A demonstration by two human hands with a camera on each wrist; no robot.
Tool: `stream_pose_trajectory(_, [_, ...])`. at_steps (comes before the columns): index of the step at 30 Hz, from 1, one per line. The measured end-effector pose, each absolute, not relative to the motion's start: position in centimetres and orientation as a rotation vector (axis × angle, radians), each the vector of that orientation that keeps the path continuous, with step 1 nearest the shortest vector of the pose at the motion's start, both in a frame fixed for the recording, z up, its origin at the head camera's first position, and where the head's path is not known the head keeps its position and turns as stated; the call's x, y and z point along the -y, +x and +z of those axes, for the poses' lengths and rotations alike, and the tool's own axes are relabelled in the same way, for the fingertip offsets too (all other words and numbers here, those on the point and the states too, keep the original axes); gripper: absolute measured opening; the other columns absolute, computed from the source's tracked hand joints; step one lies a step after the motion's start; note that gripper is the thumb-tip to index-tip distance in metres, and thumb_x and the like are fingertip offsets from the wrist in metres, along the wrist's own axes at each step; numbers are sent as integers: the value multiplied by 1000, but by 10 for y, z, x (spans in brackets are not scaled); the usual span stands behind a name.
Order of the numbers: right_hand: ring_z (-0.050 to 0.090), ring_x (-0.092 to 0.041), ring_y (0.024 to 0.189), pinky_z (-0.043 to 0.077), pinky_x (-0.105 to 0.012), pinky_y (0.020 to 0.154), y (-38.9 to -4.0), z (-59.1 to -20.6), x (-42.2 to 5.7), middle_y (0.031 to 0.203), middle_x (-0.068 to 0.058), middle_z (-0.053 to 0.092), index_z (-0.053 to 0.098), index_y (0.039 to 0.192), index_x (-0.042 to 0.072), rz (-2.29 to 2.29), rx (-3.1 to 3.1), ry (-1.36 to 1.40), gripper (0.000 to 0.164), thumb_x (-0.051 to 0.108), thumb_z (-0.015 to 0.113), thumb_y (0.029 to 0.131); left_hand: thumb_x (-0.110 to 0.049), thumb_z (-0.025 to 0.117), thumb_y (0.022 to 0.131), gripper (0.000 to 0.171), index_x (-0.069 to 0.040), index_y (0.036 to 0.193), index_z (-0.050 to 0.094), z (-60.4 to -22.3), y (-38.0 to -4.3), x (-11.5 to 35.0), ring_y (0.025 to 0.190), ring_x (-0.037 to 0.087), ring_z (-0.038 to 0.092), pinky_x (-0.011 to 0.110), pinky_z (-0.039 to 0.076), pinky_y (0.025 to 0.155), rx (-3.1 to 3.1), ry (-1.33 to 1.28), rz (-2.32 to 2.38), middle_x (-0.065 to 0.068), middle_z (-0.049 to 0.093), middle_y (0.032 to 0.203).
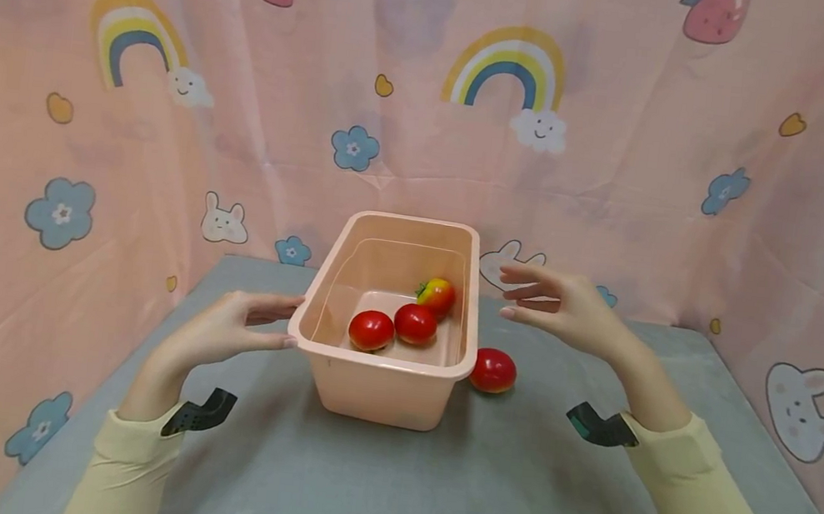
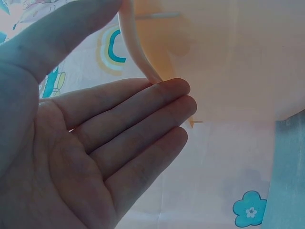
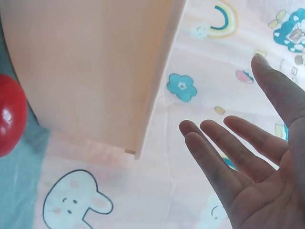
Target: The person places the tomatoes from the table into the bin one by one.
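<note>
A pink plastic bin (image 1: 383,392) stands on the grey table. Inside it lie two glossy red tomatoes (image 1: 371,331) and a yellow-red tomato (image 1: 436,296) with a green stem. Against the bin's left rim, my left hand (image 1: 227,330) touches with thumb and fingertips; the left wrist view has its fingers (image 2: 138,119) straight along the outer side. My right hand (image 1: 565,307) hovers to the right of the bin, apart from it, with fingers spread and nothing in them. Below that hand, another red tomato (image 1: 494,371) sits on the table close to the bin's right wall.
A pink patterned cloth (image 1: 421,166) with rainbows, flowers and rabbits hangs behind the table and at both sides. The grey tabletop (image 1: 387,489) extends in front of the bin. A dark band piece (image 1: 601,426) is at each wrist.
</note>
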State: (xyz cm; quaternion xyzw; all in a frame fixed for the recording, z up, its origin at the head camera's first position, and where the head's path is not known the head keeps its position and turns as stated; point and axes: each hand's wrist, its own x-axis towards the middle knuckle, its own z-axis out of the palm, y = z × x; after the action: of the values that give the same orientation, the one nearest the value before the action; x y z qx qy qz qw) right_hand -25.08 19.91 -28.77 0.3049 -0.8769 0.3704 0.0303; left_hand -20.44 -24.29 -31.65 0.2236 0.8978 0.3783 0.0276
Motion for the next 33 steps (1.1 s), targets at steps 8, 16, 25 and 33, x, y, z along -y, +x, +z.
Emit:
stream_pose_trajectory(8, [63,-27,110,55,-39,85,-250,-300,-210,130,-10,59,52,135,13,1145,2738,860,58,32,72,84,-42,74,80,68,-12,137,52,-316,-203,244,121,22,56,45,47,101,-2765,686,1176,4,57,134])
stream_pose_trajectory(16, [64,-28,109,56,-41,84,-249,-315,-222,127,-9,62,51,137,17,1091,2791,774,60,37,71,84,-42,74,80,68,-13,137,52,-317,-203,245,122,22,56,45,47,101,-2769,677,1170,3,57,134])
stream_pose_trajectory(25, [64,-30,107,58,-40,80,-249,-333,-232,124,-11,62,53,134,15,1073,2808,753,58,37,72,83,-42,75,79,68,-13,137,53,-315,-203,244,122,23,56,46,46,101,-2767,667,1160,3,57,134])
stream_pose_trajectory(33, [64,-31,107,57,-43,81,-249,-350,-237,126,-13,62,53,133,13,1084,2842,700,61,41,71,83,-41,74,81,66,-12,136,53,-316,-206,243,121,25,56,47,46,101,-2775,698,1144,5,57,134])
